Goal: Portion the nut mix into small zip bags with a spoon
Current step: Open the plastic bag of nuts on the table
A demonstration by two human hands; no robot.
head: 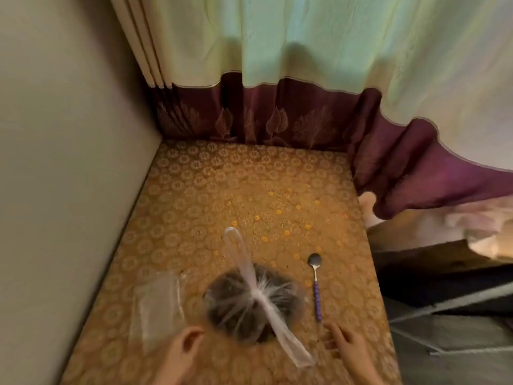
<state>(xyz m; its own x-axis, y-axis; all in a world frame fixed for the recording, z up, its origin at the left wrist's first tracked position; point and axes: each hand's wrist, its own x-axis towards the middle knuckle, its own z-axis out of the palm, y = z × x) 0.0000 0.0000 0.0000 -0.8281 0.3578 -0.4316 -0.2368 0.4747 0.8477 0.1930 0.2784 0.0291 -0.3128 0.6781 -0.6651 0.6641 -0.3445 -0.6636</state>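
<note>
Dim, warm light falls on the table (249,190), with daylight glowing through the curtain (305,37). The whole picture is soft and blurred, and its edges bend from the wide lens.

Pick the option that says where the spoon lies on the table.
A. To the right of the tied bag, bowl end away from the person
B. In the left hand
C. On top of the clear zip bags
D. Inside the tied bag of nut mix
A: the spoon lies on the tablecloth right of the tied bag of nut mix, purple handle toward the person, no hand holding it.

one tied nut bag (251,301), one spoon (316,284), two hands (180,354) (347,345)
</note>
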